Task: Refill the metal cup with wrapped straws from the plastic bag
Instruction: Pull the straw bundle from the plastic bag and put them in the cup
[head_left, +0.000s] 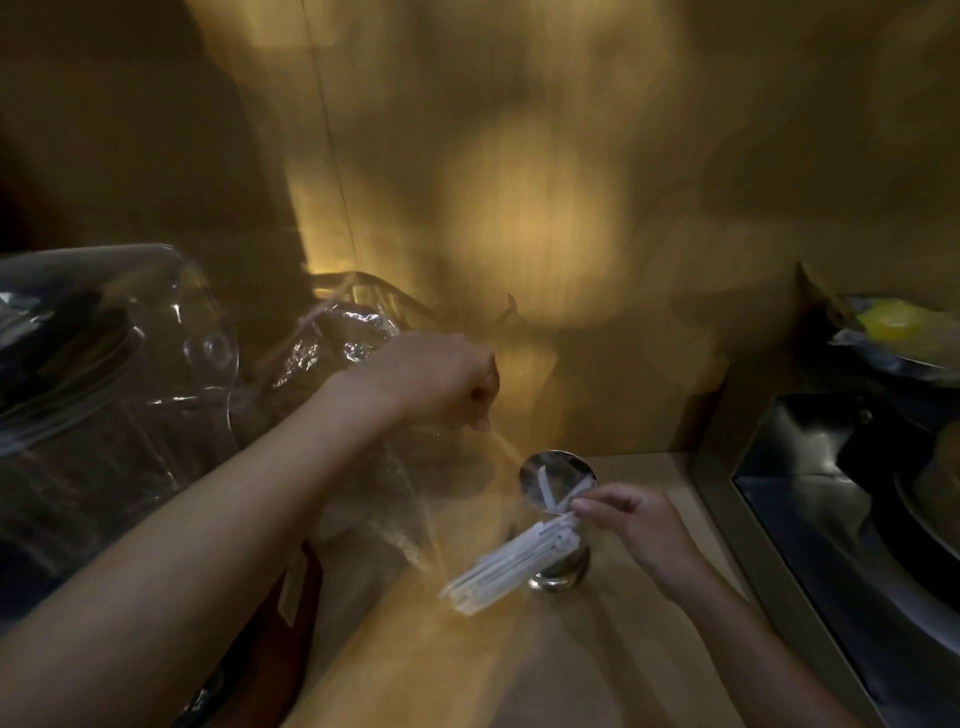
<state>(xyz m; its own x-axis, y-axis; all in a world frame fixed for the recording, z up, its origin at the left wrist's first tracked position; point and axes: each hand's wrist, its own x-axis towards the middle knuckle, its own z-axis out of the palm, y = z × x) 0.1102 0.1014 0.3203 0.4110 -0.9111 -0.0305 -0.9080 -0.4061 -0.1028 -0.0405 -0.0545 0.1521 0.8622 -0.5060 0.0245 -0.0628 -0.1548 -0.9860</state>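
Note:
A shiny metal cup stands on the wooden counter, with one or two white wrapped straws leaning inside it. My right hand pinches the upper end of a bundle of white wrapped straws that slants down to the left in front of the cup. My left hand is closed on the top edge of a clear plastic bag, holding it up just left of the cup. The bag's lower part rests on the counter.
A clear domed cover and more crinkled clear plastic sit at the left. A steel sink lies to the right behind a raised counter edge, with a yellow item in plastic above it. A wooden wall is close behind.

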